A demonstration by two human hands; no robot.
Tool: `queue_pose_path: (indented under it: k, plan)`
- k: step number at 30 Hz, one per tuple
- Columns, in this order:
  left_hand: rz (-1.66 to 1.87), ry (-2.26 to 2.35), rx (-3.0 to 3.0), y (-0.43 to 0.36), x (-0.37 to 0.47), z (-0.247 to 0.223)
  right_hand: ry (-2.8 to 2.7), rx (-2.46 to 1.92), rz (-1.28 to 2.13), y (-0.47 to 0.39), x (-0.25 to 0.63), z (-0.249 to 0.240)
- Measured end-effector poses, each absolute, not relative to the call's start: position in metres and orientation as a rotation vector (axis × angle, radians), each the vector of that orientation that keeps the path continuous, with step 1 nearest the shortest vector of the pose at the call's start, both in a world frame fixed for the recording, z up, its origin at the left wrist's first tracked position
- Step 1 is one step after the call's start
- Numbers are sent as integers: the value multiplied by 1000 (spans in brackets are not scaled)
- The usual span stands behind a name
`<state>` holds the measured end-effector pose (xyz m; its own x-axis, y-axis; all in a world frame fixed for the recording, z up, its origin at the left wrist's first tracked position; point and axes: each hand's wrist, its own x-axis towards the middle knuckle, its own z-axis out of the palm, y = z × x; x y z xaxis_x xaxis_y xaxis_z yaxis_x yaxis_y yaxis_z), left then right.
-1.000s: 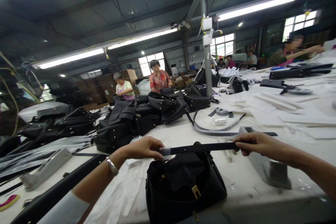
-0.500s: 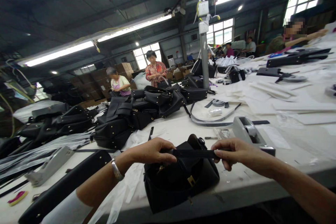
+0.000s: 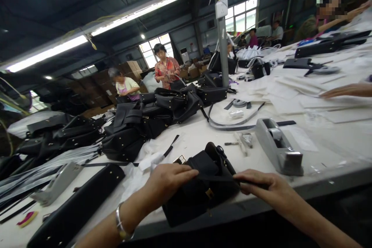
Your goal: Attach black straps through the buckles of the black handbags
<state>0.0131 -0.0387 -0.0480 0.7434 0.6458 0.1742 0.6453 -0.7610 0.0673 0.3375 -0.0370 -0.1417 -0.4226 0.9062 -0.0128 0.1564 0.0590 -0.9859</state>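
A black handbag (image 3: 186, 209) with a gold clasp sits at the table's near edge, below and between my hands. Over its opening runs a thin black strap (image 3: 216, 178), stretched from one hand to the other. My left hand (image 3: 170, 182) is closed around the strap's left part, wearing a silver bangle at the wrist. A gold buckle (image 3: 180, 159) shows just beyond those knuckles. On the other side, my right hand (image 3: 263, 186) pinches the strap's right end between thumb and fingers. Part of the bag lies hidden behind my left hand.
A grey tape dispenser (image 3: 279, 147) stands right of the bag; another dispenser (image 3: 58, 184) is at left. Black bags (image 3: 162, 114) are heaped beyond. White sheets (image 3: 302, 97) lie at right, where another person's hand (image 3: 348, 90) reaches in. A metal post (image 3: 223, 54) rises behind.
Both hands have come lower over the bag, and the strap has turned narrow side toward me. The buckle has come into view by my left hand. Another person's hand has appeared at right.
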Motion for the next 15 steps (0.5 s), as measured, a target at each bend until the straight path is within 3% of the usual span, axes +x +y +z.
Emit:
queue_pose_path:
  k: [5,15]
  plan:
    - [507,795,3428,-58,7,-62,-1657,-1156,1253,-57,337,-153]
    - [458,833,3298,-57,4,-66,-1457,-1090,1115,-66,336,-166]
